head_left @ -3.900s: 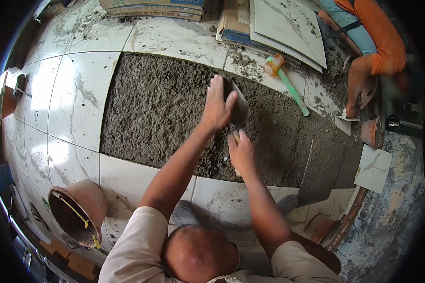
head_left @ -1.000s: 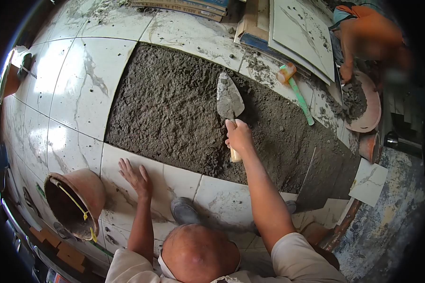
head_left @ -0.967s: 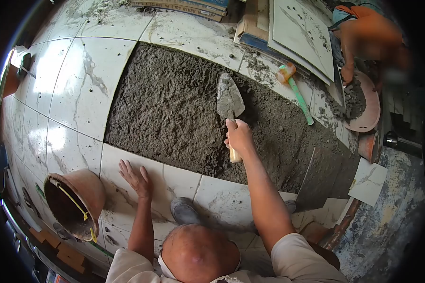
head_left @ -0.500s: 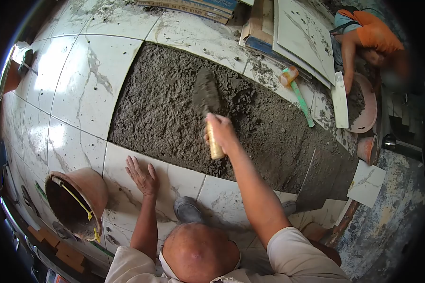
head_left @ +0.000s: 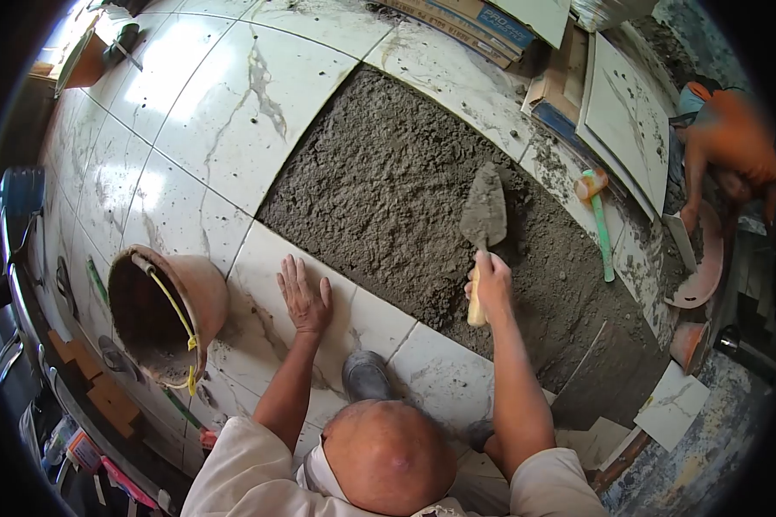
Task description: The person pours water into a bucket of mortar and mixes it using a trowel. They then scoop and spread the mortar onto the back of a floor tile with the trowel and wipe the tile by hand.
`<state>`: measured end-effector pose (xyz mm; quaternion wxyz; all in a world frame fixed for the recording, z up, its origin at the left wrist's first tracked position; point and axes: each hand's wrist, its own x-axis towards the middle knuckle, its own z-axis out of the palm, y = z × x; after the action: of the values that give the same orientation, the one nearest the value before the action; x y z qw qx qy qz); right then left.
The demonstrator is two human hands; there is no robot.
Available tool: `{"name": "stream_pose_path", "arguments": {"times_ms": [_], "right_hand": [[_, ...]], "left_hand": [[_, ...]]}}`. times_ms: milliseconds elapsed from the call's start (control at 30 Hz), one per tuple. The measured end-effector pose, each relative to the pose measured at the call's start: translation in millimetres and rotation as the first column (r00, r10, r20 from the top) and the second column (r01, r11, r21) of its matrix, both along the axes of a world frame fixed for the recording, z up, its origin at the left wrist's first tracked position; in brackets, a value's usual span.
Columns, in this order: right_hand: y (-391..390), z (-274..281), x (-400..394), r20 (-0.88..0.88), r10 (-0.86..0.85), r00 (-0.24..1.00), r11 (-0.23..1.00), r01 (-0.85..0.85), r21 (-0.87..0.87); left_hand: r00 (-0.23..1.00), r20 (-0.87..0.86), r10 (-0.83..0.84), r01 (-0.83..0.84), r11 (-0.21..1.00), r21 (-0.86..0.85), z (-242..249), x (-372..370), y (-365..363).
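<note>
R hand (head_left: 492, 284) curled tight round trowel (head_left: 485, 209) over mortar (head_left: 362, 189), prob. smoothing step; L hand (head_left: 306, 302) splayed on tile (head_left: 257, 274), holding nothing; next stroke prob. wants a level blade

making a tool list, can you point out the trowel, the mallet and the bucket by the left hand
Trowel (head_left: 485, 219): head view, on the blade.
Mallet (head_left: 602, 231): head view, on the green handle.
Bucket (head_left: 203, 289): head view, on its outer wall.
</note>
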<state>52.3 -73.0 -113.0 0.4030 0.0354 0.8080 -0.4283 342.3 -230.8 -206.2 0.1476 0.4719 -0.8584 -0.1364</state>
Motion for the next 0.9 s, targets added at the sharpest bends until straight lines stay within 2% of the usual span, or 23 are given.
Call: {"name": "stream_pose_path", "arguments": {"times_ms": [100,133,200,233,267,333,367,433,567,633,733,800,867,900], "right_hand": [[54.6,6.7,6.2,-0.106,0.058,0.993,0.994,-0.048,0.096],[71.2,8.4,9.0,-0.105,0.032,0.994,0.993,-0.020,0.118],[116.4,19.8,19.6,-0.107,0.140,0.984,0.950,-0.103,0.295],[130.0,24.7,27.4,-0.102,0.139,0.985,0.934,-0.097,0.344],[142.7,25.9,34.4,-0.045,0.142,0.989,0.915,-0.114,0.387],[170.4,3.4,54.7,-0.117,0.241,0.964,0.879,-0.166,0.446],[178.3,-2.9,60.5,-0.124,0.226,0.966,0.880,-0.148,0.451],[168.4,-4.9,74.8,-0.066,0.201,0.977,0.885,-0.152,0.440],[146.6,-8.9,86.8,-0.071,0.139,0.988,0.906,-0.098,0.412],[134.7,3.7,92.9,-0.066,0.320,0.945,0.858,-0.259,0.444],[129.4,10.8,102.3,-0.047,0.311,0.949,0.849,-0.255,0.462],[134.4,12.2,111.5,-0.026,0.288,0.957,0.854,-0.244,0.459],[145.4,17.0,122.7,-0.004,0.269,0.963,0.856,-0.237,0.460],[152.8,22.4,130.4,-0.015,0.326,0.945,0.837,-0.282,0.469]], "left_hand": [[1.000,0.005,-0.024,0.024,0.999,0.023,0.3,-0.9,1.5],[1.000,0.002,-0.017,0.017,1.000,0.001,0.5,-1.8,-1.0],[1.000,-0.024,-0.012,0.012,1.000,0.004,3.3,-3.0,3.9],[1.000,-0.020,-0.018,0.018,1.000,0.000,1.0,-3.2,3.9],[1.000,-0.012,-0.022,0.022,1.000,-0.008,-1.4,-1.3,4.1],[1.000,-0.007,-0.030,0.029,0.999,-0.040,-6.3,0.4,3.3],[0.999,-0.005,-0.032,0.032,0.999,-0.040,-7.6,1.1,3.2],[0.999,-0.008,-0.038,0.037,0.998,-0.040,-8.6,1.6,2.8],[0.998,-0.018,-0.053,0.052,0.997,-0.051,-9.3,2.2,4.6],[0.998,-0.012,-0.057,0.056,0.995,-0.081,-12.5,3.9,2.8],[0.996,-0.016,-0.093,0.091,0.989,-0.119,-11.5,1.7,3.1],[0.987,-0.033,-0.156,0.152,0.983,-0.106,-6.2,-8.7,14.2],[0.925,-0.159,-0.344,0.351,0.936,0.018,13.3,-27.6,37.5],[0.874,-0.180,-0.450,0.466,0.883,0.057,16.4,-34.0,51.1]]}}
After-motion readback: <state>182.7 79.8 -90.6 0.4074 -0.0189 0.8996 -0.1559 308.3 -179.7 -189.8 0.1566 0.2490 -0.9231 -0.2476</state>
